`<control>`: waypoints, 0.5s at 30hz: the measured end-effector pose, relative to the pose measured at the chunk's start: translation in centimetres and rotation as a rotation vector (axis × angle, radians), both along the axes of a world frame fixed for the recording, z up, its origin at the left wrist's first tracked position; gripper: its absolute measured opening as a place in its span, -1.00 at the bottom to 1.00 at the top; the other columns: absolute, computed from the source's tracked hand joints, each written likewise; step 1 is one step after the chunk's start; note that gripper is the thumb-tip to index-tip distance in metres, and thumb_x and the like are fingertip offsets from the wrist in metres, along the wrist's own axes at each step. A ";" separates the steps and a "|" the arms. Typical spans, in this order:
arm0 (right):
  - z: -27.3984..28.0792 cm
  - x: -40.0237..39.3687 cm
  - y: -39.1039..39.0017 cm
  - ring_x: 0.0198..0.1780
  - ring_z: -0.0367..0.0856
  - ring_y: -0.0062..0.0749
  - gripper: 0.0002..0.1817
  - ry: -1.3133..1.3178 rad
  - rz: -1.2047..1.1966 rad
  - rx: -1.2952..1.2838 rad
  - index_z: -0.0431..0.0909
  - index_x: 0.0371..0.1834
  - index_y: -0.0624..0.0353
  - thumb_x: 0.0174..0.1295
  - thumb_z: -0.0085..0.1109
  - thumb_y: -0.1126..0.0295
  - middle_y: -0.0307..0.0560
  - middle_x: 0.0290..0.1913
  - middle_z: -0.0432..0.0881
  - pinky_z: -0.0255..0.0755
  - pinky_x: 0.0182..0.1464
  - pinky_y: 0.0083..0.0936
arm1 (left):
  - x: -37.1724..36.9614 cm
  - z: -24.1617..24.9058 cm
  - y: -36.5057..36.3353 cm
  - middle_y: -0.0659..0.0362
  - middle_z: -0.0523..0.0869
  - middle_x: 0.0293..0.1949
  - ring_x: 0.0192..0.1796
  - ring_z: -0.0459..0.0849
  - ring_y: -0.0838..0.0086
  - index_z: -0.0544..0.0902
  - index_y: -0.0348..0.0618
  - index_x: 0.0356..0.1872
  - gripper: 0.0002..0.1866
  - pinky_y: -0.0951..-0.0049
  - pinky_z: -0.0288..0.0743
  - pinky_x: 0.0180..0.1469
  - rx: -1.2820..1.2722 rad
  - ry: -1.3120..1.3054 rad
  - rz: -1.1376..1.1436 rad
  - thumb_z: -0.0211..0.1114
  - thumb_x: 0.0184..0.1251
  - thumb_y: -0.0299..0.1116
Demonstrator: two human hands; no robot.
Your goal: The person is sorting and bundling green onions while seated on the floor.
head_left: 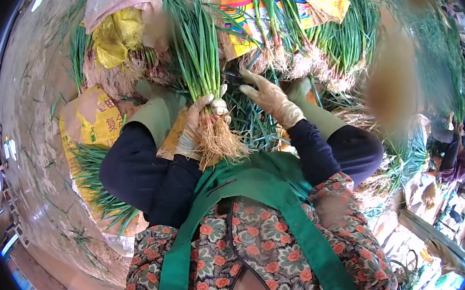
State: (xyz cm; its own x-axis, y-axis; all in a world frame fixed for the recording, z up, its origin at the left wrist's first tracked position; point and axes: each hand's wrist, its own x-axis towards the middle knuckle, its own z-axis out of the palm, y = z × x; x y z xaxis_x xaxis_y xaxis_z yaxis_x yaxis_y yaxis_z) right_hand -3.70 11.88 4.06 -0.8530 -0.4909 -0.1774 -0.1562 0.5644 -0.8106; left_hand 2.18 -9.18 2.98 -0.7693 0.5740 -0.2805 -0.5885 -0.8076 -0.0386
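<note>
1. Gripping a bunch of green onions (199, 52), the gloved left hand (198, 122) wraps its fingers (214, 105) tight around the stalks just above the roots (220, 139); leaves rise away from the fingers.
2. Bunch looks light, stalks limp and easily bruised, roots wiry; the firm neck above the roots seems the best hold.
3. Gloved right hand (270, 97), just right of the bunch, has fingers half spread and holds nothing visible.
4. Beyond the fingers: piled onion bundles (332, 43), yellow sacks (114, 36).
</note>
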 end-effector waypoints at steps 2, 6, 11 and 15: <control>-0.4 -0.7 -4.2 -0.19 0.55 -0.41 -0.50 -0.109 0.022 -0.449 0.29 0.17 0.21 0.28 -0.05 0.12 -0.03 -0.05 0.52 0.44 -0.14 -0.52 | 0.1 0.6 0.1 0.16 0.58 -0.37 -0.40 0.54 0.44 0.43 -0.20 0.03 -0.61 0.28 0.51 -0.23 -0.042 0.004 0.016 0.13 0.22 -0.23; 2.4 0.5 -5.2 -0.50 0.44 -0.58 -0.57 -0.655 0.035 -0.474 0.53 -0.26 0.21 0.26 -0.04 0.01 -0.31 -0.53 0.48 0.35 -0.43 -0.56 | 0.3 -0.9 -0.8 0.09 0.59 -0.27 -0.25 0.60 0.36 0.46 -0.18 -0.06 -0.65 0.08 0.52 -0.13 0.060 0.258 0.084 0.15 0.23 -0.19; -6.3 -1.4 0.0 -0.28 0.54 0.02 -0.69 0.269 0.224 0.187 0.51 -0.25 0.18 0.23 -0.05 0.15 0.05 -0.35 0.58 0.40 -0.20 -0.26 | 0.5 2.9 0.4 0.04 0.55 -0.21 -0.23 0.60 0.32 0.40 -0.16 -0.02 -0.65 0.13 0.55 -0.13 0.138 0.177 0.169 0.16 0.24 -0.22; -2.6 -7.0 2.3 -0.21 0.60 -0.09 -0.68 0.575 -0.206 0.094 0.51 -0.11 0.09 0.21 0.05 0.13 0.08 -0.28 0.62 0.44 -0.18 -0.32 | -0.7 0.3 -0.7 0.05 0.59 -0.22 -0.33 0.63 0.37 0.43 -0.22 0.03 -0.57 0.31 0.62 -0.34 0.064 0.047 0.000 0.25 0.17 -0.27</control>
State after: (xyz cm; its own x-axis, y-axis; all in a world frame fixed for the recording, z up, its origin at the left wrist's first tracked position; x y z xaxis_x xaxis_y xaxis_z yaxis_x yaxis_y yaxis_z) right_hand -10.65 14.18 1.46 -0.9003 -0.3107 0.3048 -0.4339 0.6941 -0.5744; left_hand 1.43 -9.91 3.25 -0.7809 0.5895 -0.2067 -0.5908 -0.8044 -0.0622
